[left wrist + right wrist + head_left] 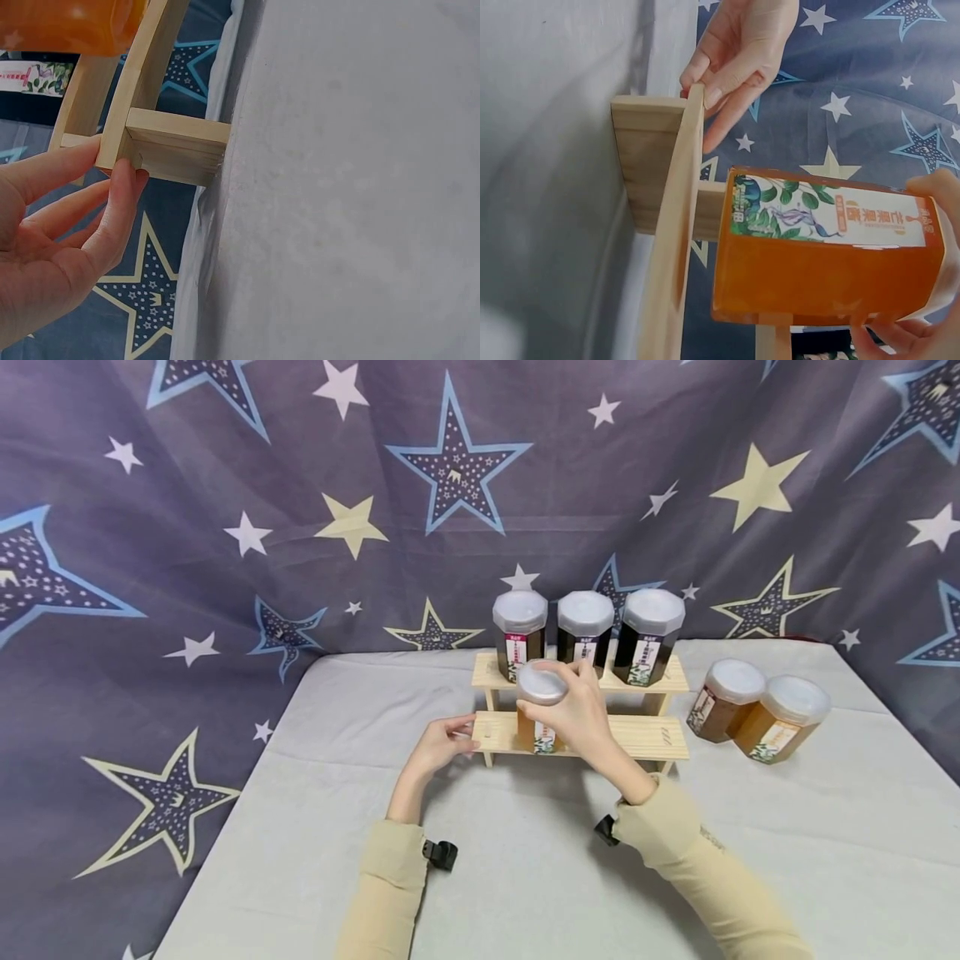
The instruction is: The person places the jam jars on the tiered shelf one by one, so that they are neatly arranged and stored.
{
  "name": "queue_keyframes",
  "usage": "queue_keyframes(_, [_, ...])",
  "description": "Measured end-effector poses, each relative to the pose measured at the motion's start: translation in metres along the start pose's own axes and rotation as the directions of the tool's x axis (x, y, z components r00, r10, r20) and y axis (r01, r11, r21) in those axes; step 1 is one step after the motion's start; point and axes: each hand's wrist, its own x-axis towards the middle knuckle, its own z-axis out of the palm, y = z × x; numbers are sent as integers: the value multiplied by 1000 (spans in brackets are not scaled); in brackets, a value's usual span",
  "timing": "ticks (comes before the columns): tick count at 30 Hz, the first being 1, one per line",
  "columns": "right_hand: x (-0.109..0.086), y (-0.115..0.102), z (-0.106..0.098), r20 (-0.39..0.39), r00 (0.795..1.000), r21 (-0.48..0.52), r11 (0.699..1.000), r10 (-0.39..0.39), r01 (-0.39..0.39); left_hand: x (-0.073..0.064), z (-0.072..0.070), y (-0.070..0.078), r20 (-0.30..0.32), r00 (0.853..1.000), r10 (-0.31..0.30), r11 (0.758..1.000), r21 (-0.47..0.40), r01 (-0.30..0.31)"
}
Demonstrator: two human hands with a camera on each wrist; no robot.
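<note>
My right hand (583, 714) grips an octagonal jar of amber jam (529, 733) by its upper part, around the whitish lid (542, 685). The jar is upright, close over the left half of the lower step of a two-tier wooden rack (637, 739). In the right wrist view, a narrow gap shows between the base of the amber jar (810, 277) and the board. At the rack's left end, my left hand (437, 747) pinches the lower board (112, 142) between thumb and fingertips.
Three dark jars, a left one (519, 635), a middle one (585, 631) and a right one (649, 639), stand along the upper step. Right of the rack, a brown jar (723, 697) and another amber jar (780, 718) stand on the grey cloth (525, 877). A star-patterned curtain (300, 527) hangs behind.
</note>
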Motion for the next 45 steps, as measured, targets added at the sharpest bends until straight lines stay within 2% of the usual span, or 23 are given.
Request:
queue_keyframes(10, [3,-2,18,-16,999,4,999,-37,37,1,1,-1,-7,1000,2,1000,-12,-2])
queue_keyframes(22, [3,-1,32,-21,999,-20,999,-30,30,0,2,1,-14,1000,-12,1000,-12,12])
queue_keyframes(27, [2,1,37,-35,998,-38,998,-50,49,0,1,2,3,1000,-12,1000,-21,12])
queue_keyframes(33, [3,3,41,-70,995,-45,996,-77,74,-8,0,17,35,999,-11,999,-36,12])
queue_keyframes(37, [3,4,43,-81,993,-55,995,-86,82,-17,1,29,31,1000,-2,1000,-24,2])
queue_keyframes(45, [1,5,44,-92,991,-67,993,-102,96,-18,2,30,31,1000,2,1000,-15,-1])
